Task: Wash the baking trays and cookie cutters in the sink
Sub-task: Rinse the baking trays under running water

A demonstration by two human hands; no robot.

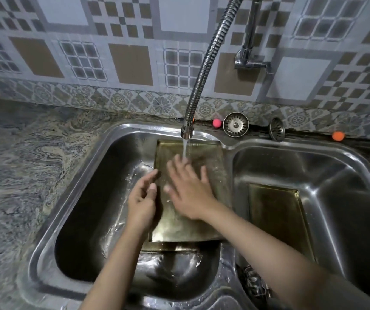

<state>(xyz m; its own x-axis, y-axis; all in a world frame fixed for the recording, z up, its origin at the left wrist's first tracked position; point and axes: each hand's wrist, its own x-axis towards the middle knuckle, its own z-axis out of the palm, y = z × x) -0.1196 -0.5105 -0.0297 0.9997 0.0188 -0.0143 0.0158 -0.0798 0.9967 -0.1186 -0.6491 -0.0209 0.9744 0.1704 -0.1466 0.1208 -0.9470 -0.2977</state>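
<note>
Brass-coloured rectangular metal baking tray (210, 157) in left basin, long axis near-far, under running tap; left hand (142, 202) grips left rim, right hand (188, 193) flat, fingers spread, on tray face (nearer stream).

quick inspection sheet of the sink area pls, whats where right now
surface: marbled stone counter around a steel double sink
job's things: gold tray propped in the left basin under running water; second tray lying in the right basin
clutter: two drain strainers and small pink and orange balls on the back ledge
hands: left hand grips the tray's left edge; right hand flat on it
cables: nothing seen
surroundings: patterned tile wall, flexible tap hose
</note>
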